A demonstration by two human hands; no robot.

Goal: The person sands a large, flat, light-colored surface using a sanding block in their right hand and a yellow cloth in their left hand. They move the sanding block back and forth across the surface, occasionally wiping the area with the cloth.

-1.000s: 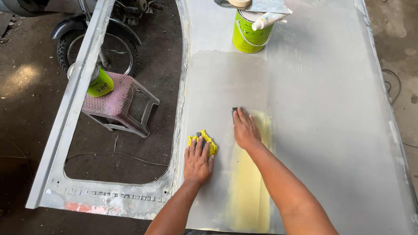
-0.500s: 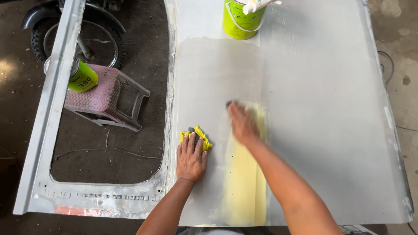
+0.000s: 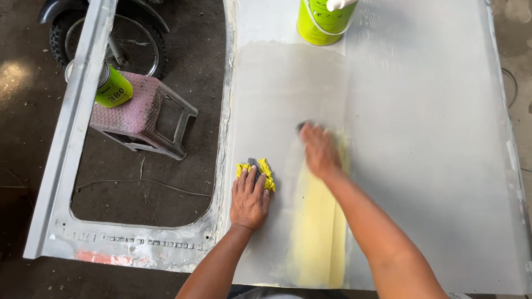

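A large grey car door panel (image 3: 432,138) lies flat in front of me. My left hand (image 3: 249,196) rests palm-down on it, its fingers pressing a crumpled yellow and grey rag (image 3: 256,169). My right hand (image 3: 318,149), blurred by motion, presses a small dark pad flat onto the panel at the top of a pale yellow filler strip (image 3: 318,232). The pad is mostly hidden under the fingers. The strip runs from that hand down toward the panel's near edge.
A green tin (image 3: 324,19) with a white tool in it stands at the panel's far edge. Through the window opening I see a pink plastic stool (image 3: 147,113) with a green can (image 3: 111,86) on it, and a motorbike wheel (image 3: 111,33).
My right hand has kept rubbing along the yellow strip, sliding slightly up and down. The left hand stays on the rag. The view has shifted toward the panel.
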